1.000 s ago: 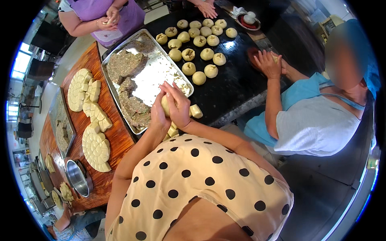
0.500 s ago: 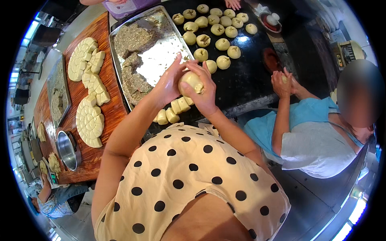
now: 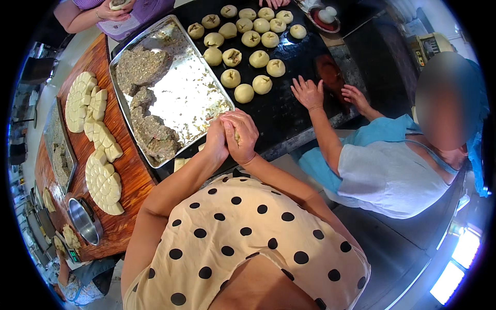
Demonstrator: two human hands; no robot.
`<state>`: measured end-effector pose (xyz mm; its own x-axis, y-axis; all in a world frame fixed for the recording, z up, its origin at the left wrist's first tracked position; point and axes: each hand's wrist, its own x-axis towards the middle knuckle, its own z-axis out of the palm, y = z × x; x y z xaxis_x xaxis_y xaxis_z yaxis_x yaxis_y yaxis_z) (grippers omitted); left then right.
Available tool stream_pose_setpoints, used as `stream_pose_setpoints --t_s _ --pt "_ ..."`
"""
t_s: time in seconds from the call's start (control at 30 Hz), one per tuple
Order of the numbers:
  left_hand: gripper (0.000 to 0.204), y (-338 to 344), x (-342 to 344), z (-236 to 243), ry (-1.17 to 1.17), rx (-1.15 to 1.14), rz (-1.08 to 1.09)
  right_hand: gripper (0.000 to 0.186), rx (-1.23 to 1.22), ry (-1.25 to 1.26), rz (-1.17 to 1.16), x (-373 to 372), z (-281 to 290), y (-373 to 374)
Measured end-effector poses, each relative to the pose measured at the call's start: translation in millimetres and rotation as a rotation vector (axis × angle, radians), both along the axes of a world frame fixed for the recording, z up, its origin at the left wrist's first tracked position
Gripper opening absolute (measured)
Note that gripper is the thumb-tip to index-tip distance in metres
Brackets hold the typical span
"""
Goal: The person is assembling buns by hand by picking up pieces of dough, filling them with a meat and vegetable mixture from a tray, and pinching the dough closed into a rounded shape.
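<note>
My left hand [image 3: 216,140] and my right hand [image 3: 242,135] are pressed together around a pale dough ball [image 3: 236,136], of which only a sliver shows between the palms. They hover at the near edge of the black worktop [image 3: 299,77], just by the corner of a metal tray [image 3: 201,98] holding clumps of brownish filling [image 3: 150,134]. Several filled dough balls [image 3: 243,93] sit in rows on the black worktop beyond my hands. Small cut dough pieces [image 3: 179,164] lie below the tray, partly hidden by my left forearm.
A person in blue at the right rests both hands [image 3: 308,92] on the worktop. Another person at the top left holds dough [image 3: 119,4]. Scored round dough slabs [image 3: 105,182] lie on the wooden table, beside a steel pot [image 3: 85,221] and another tray [image 3: 61,155].
My hands have closed palm to palm over the dough ball, which showed more openly before. The person in blue has laid both hands flat on the worktop.
</note>
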<state>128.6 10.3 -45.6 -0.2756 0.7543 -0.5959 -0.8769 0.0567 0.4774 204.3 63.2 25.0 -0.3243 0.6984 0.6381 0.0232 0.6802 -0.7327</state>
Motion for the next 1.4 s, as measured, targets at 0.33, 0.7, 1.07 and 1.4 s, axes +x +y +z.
stream_pose_setpoints --t_s 0.33,0.7,1.07,1.4 --pt "0.051 53 -21 95 -0.144 0.035 -0.032 0.010 -0.445 0.109 0.083 -13 4 67" --pt "0.048 -83 -50 35 0.224 -0.418 0.043 0.028 -0.042 -0.040 -0.594 -15 -43 338" --pt "0.037 -102 -23 6 0.391 -0.388 -0.329 0.027 -0.668 -0.495 0.279 69 -108 113" --pt "0.032 -108 -3 -34 0.318 -0.190 -0.650 0.078 -0.149 -0.970 0.452 56 -134 0"
